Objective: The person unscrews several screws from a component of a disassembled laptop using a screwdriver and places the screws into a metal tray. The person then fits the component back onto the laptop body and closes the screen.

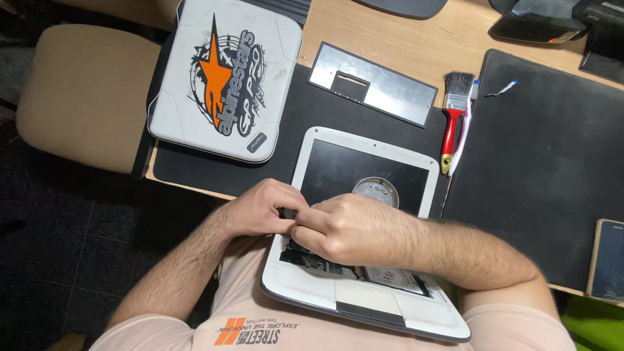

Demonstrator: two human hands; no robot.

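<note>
A white laptop [312, 156] lies open in front of me, its lower half with the keyboard removed and the circuit boards showing. My left hand [263, 207] and my right hand [348, 227] meet over the left part of the opened base, fingers pinched together on something small that I cannot make out. A round silver disc [377, 188] rests on the dark screen just beyond my right hand.
A second white laptop [227, 71] with an orange and black sticker lies closed at the back left. A grey metal plate [374, 83], a red-handled brush [453, 114], a black mat [546, 162], a phone [608, 260] and a beige chair [84, 91] surround me.
</note>
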